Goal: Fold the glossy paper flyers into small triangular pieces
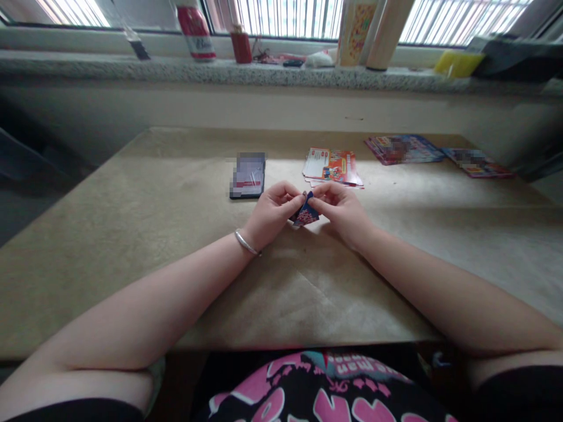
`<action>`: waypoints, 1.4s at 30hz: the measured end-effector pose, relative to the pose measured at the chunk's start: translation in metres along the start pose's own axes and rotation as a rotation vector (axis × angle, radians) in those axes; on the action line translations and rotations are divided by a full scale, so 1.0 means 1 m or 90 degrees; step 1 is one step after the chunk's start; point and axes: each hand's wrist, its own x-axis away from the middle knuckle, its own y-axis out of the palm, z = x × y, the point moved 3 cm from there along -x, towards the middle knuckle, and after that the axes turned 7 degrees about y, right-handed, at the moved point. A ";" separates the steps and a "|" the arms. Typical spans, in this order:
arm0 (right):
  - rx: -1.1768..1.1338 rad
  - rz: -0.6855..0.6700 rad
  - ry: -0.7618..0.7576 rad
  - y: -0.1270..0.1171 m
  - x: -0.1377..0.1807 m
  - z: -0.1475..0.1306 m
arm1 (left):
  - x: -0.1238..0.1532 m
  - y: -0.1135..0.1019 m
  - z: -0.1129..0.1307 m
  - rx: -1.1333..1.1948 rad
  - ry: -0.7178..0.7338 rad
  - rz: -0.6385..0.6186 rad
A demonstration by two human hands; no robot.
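Between my two hands, over the middle of the table, is a small dark blue printed packet (308,217) with pinkish lettering. My left hand (278,212) pinches its left side between thumb and fingers; a silver bangle circles that wrist. On its upper right, my right hand (341,210) grips it with thumb and forefinger. The packet hangs tilted, and its top edge is partly covered by my fingers. Just beyond my hands lies a stack of red and white printed cards (336,167). A phone (249,176) rests flat past my left hand, its screen lit.
The table (176,205) has a tan cover. At its far right lie two piles of colourful printed packets, one larger pile (404,149) and one smaller pile (477,162). Bottles, a red container (241,47) and a yellow item (458,63) stand along the stone windowsill (272,73).
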 end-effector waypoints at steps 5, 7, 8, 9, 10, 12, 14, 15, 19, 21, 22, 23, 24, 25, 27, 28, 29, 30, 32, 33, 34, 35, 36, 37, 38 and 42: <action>0.003 -0.009 0.003 0.001 0.000 -0.002 | -0.001 0.001 0.001 0.019 0.014 -0.006; 0.016 -0.012 -0.013 0.001 0.001 -0.004 | -0.001 0.001 0.002 0.024 0.007 -0.018; 0.023 -0.013 -0.022 0.001 0.002 -0.004 | -0.002 0.002 0.002 0.027 0.003 -0.025; 0.031 -0.014 -0.029 0.002 0.002 -0.004 | -0.002 0.002 0.003 0.030 -0.002 -0.030; 0.040 -0.014 -0.031 0.002 0.003 -0.004 | -0.002 0.002 0.003 0.030 -0.008 -0.033; 0.059 -0.008 -0.030 0.002 0.004 -0.003 | -0.002 0.001 0.003 0.025 -0.021 -0.029; 0.069 0.008 -0.030 0.001 0.003 -0.003 | -0.002 0.001 0.002 0.016 -0.033 -0.023; 0.069 0.019 -0.033 0.000 0.003 -0.002 | -0.002 0.001 0.001 0.012 -0.034 -0.023; 0.069 0.032 -0.037 -0.001 0.001 -0.002 | -0.001 0.002 0.003 -0.014 -0.005 -0.022; 0.065 0.026 -0.037 0.000 0.002 -0.003 | -0.001 0.003 0.005 -0.030 0.008 -0.021; 0.059 0.023 -0.038 0.000 0.003 -0.004 | -0.001 0.003 0.006 -0.034 0.012 -0.019; 0.052 0.019 -0.041 0.001 0.004 -0.005 | 0.000 0.003 0.007 -0.036 0.014 -0.019; 0.043 0.015 -0.044 0.001 0.004 -0.006 | 0.000 0.004 0.008 -0.034 0.016 -0.018; 0.036 0.013 -0.047 0.002 0.005 -0.006 | 0.000 0.004 0.008 -0.031 0.018 -0.019; 0.030 0.014 -0.047 0.002 0.005 -0.006 | 0.000 0.004 0.007 -0.021 0.019 -0.021; 0.031 0.020 -0.046 0.002 0.005 -0.006 | 0.000 0.003 0.006 -0.016 0.018 -0.023; 0.034 0.028 -0.045 0.001 0.005 -0.005 | 0.000 0.003 0.004 -0.013 0.014 -0.025; 0.040 0.040 -0.044 0.000 0.004 -0.004 | 0.000 0.003 0.003 -0.010 0.009 -0.025; 0.052 0.069 -0.040 -0.003 0.002 -0.002 | 0.000 0.003 -0.002 -0.012 -0.012 -0.032; 0.056 0.085 -0.036 -0.005 0.001 -0.002 | 0.000 0.002 -0.004 -0.016 -0.027 -0.038; 0.059 0.100 -0.029 -0.006 0.000 -0.001 | 0.000 0.002 -0.007 -0.023 -0.043 -0.045; 0.059 0.110 -0.022 -0.008 -0.001 0.000 | 0.001 0.002 -0.009 -0.030 -0.057 -0.050; 0.054 0.114 -0.014 -0.009 -0.002 0.001 | 0.001 0.001 -0.011 -0.038 -0.069 -0.053; 0.045 0.107 -0.007 -0.010 -0.003 0.003 | 0.001 0.000 -0.013 -0.044 -0.076 -0.050; 0.032 0.091 -0.002 -0.011 -0.003 0.004 | 0.001 -0.001 -0.014 -0.048 -0.079 -0.042; -0.010 -0.005 0.036 -0.009 -0.003 0.007 | 0.000 -0.006 -0.016 -0.041 -0.091 0.003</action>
